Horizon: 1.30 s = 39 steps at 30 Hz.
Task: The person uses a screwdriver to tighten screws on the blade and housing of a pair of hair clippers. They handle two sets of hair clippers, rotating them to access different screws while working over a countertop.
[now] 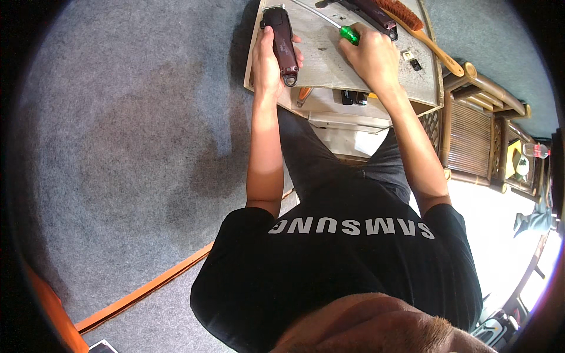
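My left hand [270,66] is closed around a dark maroon hair clipper [281,44], its blade end pointing away from me and a hanging loop at the near end. My right hand [374,57] grips the green handle of a screwdriver [349,35]. The screwdriver's metal shaft reaches far and left, toward the clipper's blade end, with its tip cut off by the picture's top edge. Beyond my right hand lies a second maroon clipper [372,15] on the small table [321,62].
A wooden-handled brush [426,40] with reddish bristles lies along the table's right side. Small black and cream parts [414,60] and dark bits of hair are nearby. Dark items sit on the shelf [353,97] below. A bamboo chair [474,132] stands at the right.
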Each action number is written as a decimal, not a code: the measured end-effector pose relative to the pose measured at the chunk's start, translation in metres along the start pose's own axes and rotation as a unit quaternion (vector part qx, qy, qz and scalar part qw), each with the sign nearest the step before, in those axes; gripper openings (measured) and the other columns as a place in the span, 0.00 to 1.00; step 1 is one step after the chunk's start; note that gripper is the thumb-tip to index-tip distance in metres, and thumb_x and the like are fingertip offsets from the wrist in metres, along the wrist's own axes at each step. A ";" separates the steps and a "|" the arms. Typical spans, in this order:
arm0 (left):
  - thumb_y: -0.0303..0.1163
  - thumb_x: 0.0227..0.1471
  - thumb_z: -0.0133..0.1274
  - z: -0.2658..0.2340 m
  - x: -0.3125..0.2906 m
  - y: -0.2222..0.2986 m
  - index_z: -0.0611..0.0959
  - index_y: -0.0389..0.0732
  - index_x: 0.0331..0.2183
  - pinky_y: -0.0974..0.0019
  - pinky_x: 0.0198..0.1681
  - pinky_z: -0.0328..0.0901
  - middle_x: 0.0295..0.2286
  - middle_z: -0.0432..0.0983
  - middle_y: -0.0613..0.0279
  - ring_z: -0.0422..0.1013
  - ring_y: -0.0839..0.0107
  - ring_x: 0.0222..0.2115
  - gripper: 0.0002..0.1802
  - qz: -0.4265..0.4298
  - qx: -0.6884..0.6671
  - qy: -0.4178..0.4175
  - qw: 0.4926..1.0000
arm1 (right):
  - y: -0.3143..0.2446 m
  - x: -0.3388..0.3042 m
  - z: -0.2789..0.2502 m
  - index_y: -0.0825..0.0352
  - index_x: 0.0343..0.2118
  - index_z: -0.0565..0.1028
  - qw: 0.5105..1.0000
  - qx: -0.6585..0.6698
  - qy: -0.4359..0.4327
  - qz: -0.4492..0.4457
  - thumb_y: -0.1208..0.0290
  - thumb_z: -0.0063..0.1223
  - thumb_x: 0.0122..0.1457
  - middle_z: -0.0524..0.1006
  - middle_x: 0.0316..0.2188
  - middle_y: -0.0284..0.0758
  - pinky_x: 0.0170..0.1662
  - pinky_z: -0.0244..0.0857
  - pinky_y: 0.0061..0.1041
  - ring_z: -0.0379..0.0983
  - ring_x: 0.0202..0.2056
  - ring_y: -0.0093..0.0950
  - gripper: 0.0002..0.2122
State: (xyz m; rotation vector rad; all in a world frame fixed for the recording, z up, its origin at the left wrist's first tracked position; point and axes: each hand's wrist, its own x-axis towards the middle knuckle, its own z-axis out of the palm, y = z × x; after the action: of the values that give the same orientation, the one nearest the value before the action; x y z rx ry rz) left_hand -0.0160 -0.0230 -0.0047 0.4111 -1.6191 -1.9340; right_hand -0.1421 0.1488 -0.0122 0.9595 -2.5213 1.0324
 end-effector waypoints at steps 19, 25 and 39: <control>0.35 0.62 0.47 0.007 -0.006 0.002 0.71 0.38 0.46 0.68 0.23 0.71 0.34 0.77 0.53 0.75 0.71 0.23 0.14 0.008 0.017 -0.008 1.000 | -0.005 -0.026 -0.019 0.62 0.37 0.82 0.993 0.103 -0.050 0.002 0.56 0.62 0.55 0.82 0.23 0.44 0.37 0.75 0.44 0.82 0.29 0.45 0.15; 0.34 0.62 0.46 0.008 -0.007 0.004 0.72 0.38 0.44 0.67 0.24 0.71 0.34 0.78 0.54 0.75 0.71 0.24 0.12 0.005 0.028 -0.002 1.000 | -0.004 -0.025 -0.021 0.63 0.36 0.82 0.992 0.110 -0.054 -0.001 0.57 0.62 0.55 0.81 0.22 0.44 0.36 0.74 0.44 0.82 0.29 0.46 0.14; 0.33 0.62 0.45 0.008 -0.007 0.004 0.71 0.39 0.44 0.68 0.22 0.71 0.33 0.77 0.57 0.74 0.72 0.22 0.11 0.013 0.036 -0.015 0.999 | -0.004 -0.028 -0.019 0.62 0.35 0.81 0.994 0.103 -0.044 -0.006 0.60 0.61 0.55 0.79 0.19 0.41 0.35 0.73 0.40 0.81 0.27 0.43 0.11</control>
State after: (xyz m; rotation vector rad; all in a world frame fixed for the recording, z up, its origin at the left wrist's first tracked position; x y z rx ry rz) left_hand -0.0144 -0.0132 0.0003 0.3885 -1.7091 -1.8752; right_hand -0.1193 0.1730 -0.0094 1.0976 -2.5111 1.2935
